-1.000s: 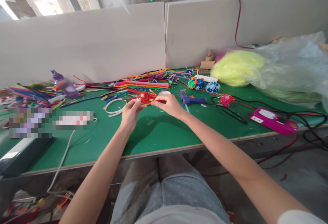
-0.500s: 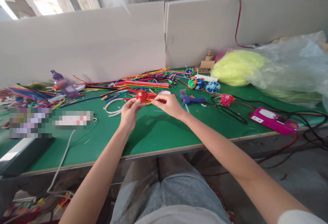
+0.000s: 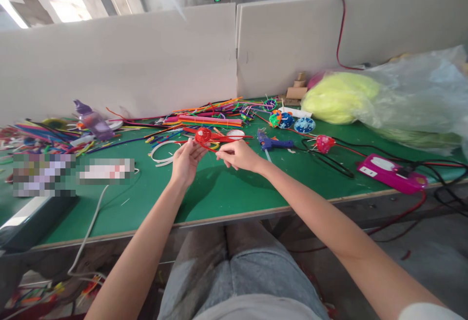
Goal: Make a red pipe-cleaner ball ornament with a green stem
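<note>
A small red round piece (image 3: pixel 203 135), coiled or rounded in look, rests at the fingertips of my left hand (image 3: pixel 187 161), its fingers stretched partly beneath it. From its lower edge a thin red pipe cleaner (image 3: pixel 211 149) runs to my right hand (image 3: pixel 237 155), whose thumb and forefinger pinch the end. Both hands are just above the green table (image 3: pixel 226 193). Behind them lie loose pipe cleaners (image 3: pixel 210 120) in many colours. A blue glue gun (image 3: pixel 276 143) lies right of my right hand, and a white band (image 3: pixel 161 153) curves beside my left.
Decorated balls (image 3: pixel 304 125) and a pink one with white sticks (image 3: pixel 323 143) sit to the right. A magenta power strip (image 3: pixel 391 171) with cables is near the front edge. A purple bottle (image 3: pixel 93 121) stands left; a plastic bag (image 3: pixel 413 100) fills the back right.
My left thumb has come off the front of the red piece and the fingers have opened out beneath it. My right hand has dropped slightly, drawing the red strand down.
</note>
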